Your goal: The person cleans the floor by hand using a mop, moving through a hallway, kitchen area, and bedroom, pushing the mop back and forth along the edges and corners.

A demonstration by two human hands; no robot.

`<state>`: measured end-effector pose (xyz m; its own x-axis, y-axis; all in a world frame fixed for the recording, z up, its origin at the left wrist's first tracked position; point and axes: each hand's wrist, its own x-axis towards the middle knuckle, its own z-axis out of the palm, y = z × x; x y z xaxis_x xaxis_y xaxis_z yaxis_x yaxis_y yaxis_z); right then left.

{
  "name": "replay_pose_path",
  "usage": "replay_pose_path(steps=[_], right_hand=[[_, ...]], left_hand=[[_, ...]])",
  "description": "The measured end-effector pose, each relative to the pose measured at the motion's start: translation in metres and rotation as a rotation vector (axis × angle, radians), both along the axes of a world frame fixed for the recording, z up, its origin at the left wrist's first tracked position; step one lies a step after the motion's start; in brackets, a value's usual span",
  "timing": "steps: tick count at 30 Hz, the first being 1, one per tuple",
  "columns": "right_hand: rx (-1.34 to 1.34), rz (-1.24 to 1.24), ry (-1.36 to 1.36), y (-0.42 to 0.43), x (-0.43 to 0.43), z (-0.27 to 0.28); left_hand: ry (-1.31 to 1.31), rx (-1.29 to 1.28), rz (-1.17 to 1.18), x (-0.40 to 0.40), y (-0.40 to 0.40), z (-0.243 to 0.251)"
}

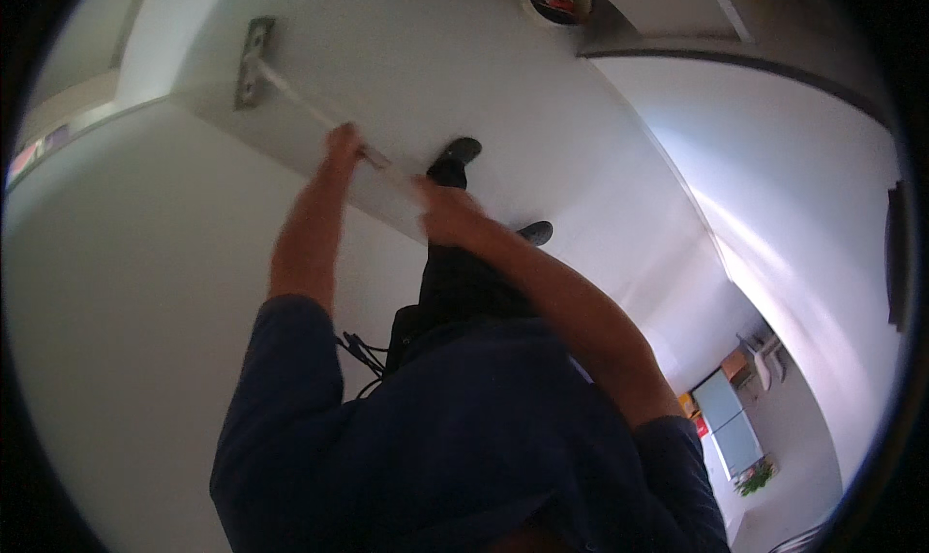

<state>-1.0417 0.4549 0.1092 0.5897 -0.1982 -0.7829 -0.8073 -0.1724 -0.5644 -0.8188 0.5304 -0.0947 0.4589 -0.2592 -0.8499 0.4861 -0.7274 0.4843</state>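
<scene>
A flat mop with a long pale handle (301,101) slants across the upper left of the head view. Its rectangular grey head (245,92) lies on the pale floor close to the wall corner. My left hand (344,144) is wrapped round the handle, farther down toward the mop head. Nearer my body, my right hand (451,213) grips the upper part of the same handle; motion blurs it, and the handle's end is hidden there. My dark shoes (464,149) stand on the floor to the right of the handle.
A pale wall (138,263) runs close along my left. Black cables (366,357) hang at my waist. A round bin (530,12) with rubbish inside stands at the top. Another wall (784,146) bounds the right, with a green plant (756,477) beyond, beside a light-blue-topped surface (734,437).
</scene>
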Motion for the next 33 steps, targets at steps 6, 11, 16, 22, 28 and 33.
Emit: replay_pose_path(steps=[6, 11, 16, 22, 28, 33], right_hand=[[0.042, 0.032, 0.03, 0.038, 0.008, 0.018], [-0.177, -0.017, 0.103, 0.008, -0.177, 0.039], [-0.464, -0.195, 0.266, -0.004, -0.383, 0.082], [-0.404, -0.406, 0.448, 0.093, -0.613, 0.12], [-0.334, -0.701, 0.533, 0.204, -0.723, 0.179], [-0.192, -1.035, 0.368, 0.145, -0.717, 0.251]], left_hand=[[0.148, 0.195, 0.25, 0.001, 0.063, 0.015], [0.361, -0.056, 0.048, -0.17, 0.064, -0.023], [0.479, 0.088, -0.036, -0.415, -0.039, -0.004], [-0.365, -0.331, -1.767, -0.68, -0.023, 0.008], [0.188, -0.301, -1.699, -0.807, 0.016, 0.1], [0.667, -0.04, -0.751, -0.833, -0.005, 0.167]])
